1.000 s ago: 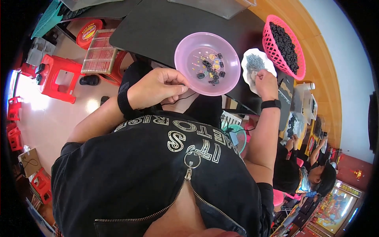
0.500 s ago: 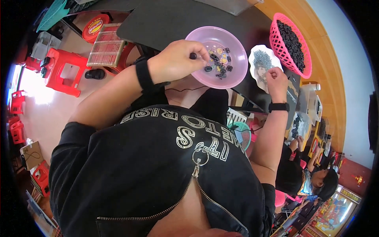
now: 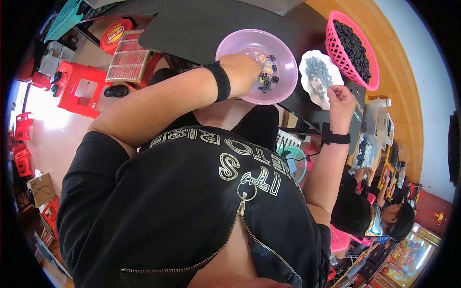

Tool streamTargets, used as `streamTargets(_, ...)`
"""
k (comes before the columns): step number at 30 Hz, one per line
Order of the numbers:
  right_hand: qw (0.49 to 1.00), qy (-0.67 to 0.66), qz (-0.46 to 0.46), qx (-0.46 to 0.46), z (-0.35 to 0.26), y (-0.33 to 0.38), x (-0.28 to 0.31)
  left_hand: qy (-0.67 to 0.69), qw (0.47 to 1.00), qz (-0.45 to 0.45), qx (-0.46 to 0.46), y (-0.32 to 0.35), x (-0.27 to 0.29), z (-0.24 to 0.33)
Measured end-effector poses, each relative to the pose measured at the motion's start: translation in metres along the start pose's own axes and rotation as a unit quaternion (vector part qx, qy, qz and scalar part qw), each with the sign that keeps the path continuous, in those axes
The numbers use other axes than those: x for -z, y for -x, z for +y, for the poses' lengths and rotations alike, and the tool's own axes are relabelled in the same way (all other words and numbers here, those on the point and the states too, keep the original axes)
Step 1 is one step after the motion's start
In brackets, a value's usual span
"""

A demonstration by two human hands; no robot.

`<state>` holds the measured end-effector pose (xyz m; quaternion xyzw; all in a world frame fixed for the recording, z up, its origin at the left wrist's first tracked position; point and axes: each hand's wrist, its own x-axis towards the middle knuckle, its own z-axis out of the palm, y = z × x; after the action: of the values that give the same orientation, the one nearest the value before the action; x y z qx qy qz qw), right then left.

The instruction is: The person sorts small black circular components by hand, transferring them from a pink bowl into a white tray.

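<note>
A pink plastic bowl (image 3: 283,53) is seen at the near edge of the dark counter (image 3: 192,24), with a small cluster of dark and yellowish parts (image 3: 265,77) lying inside it. The left hand (image 3: 242,72) is reached into the bowl, fingers curled down just beside those parts; whether its grip is pinching one cannot be told. The right hand (image 3: 340,96) is held above the counter edge beside a white plate (image 3: 307,65) heaped with grey pieces (too small to identify), its fingertips pressed together as if on something tiny, though nothing is visible between them. A pink basket (image 3: 336,38) of black pieces is set behind the plate.
</note>
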<state>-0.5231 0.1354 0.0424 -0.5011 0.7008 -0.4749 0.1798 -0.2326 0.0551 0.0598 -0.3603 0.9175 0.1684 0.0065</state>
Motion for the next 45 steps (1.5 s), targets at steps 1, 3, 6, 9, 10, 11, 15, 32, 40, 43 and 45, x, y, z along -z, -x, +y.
streamTargets(1,1.0,-0.006,0.008,-0.006,-0.003,0.002,-0.001,-0.001,1.0,0.0,-0.001,-0.001,-0.002,-0.001)
streamTargets(3,1.0,-0.012,0.018,-0.013,-0.003,0.002,0.0,0.005,1.0,-0.015,0.016,-0.005,-0.008,-0.006)
streamTargets(6,0.999,-0.042,0.025,-0.012,0.004,0.001,0.0,0.055,0.998,0.007,0.022,-0.005,-0.009,-0.006)
streamTargets(9,0.997,-0.057,0.053,0.005,0.002,0.003,-0.003,0.116,0.99,0.054,-0.053,-0.005,-0.005,-0.014)
streamTargets(10,0.997,-0.058,0.056,-0.005,-0.001,0.002,-0.002,0.116,0.99,0.055,-0.051,-0.008,-0.007,-0.02)
streamTargets(11,0.996,-0.058,0.059,-0.014,-0.003,0.002,-0.002,0.238,0.969,0.062,-0.038,-0.011,-0.011,-0.025)
streamTargets(15,0.998,-0.037,0.043,-0.004,0.009,-0.003,-0.001,0.615,0.788,-0.009,0.031,-0.003,-0.001,-0.023)
streamTargets(32,0.981,-0.118,-0.08,0.132,-0.089,0.084,-0.088,0.738,0.673,-0.007,0.043,0.019,-0.011,0.008)
streamTargets(40,0.983,-0.113,-0.093,0.113,-0.079,0.085,-0.086,0.758,0.649,-0.052,0.043,0.024,-0.011,0.009)
streamTargets(43,0.979,-0.146,-0.105,0.09,-0.077,0.085,-0.085,0.773,0.629,-0.067,0.044,0.024,-0.013,0.008)
streamTargets(45,0.975,-0.178,-0.113,0.073,-0.078,0.086,-0.085,0.803,0.588,-0.093,0.034,0.023,-0.016,0.006)
